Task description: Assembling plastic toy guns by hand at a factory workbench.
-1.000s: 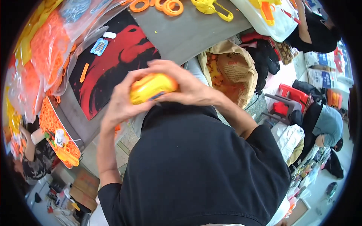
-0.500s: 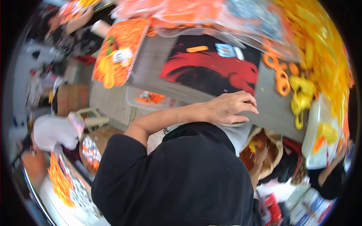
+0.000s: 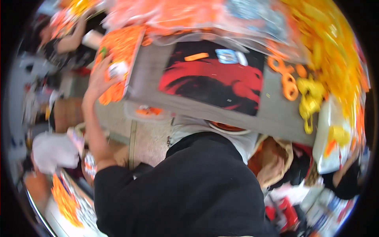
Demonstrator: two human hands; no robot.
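Note:
My left hand (image 3: 98, 81) is stretched over a tray heaped with small orange pieces (image 3: 128, 37) at the left end of the table. Its fingers and thumb are apart, next to a white tag-like piece (image 3: 117, 69) on the heap. My right hand (image 3: 273, 170) is low on the right, inside the mouth of a brown paper-like bag (image 3: 289, 152) beside my lap. Blur and the bag hide its fingers, so whether it holds anything does not show.
A black and red mat (image 3: 213, 79) on the grey table carries an orange strip (image 3: 196, 57) and a blue-and-white packet (image 3: 226, 56). Orange rings (image 3: 290, 87) and yellow figures (image 3: 310, 98) lie to its right. Bulging plastic bags (image 3: 169, 15) line the back. Another person's arm (image 3: 73, 39) works at far left.
My left hand has swung from the table's front edge leftward to the orange tray. My right hand has sunk lower in the bag, and the yellow piece by it no longer shows.

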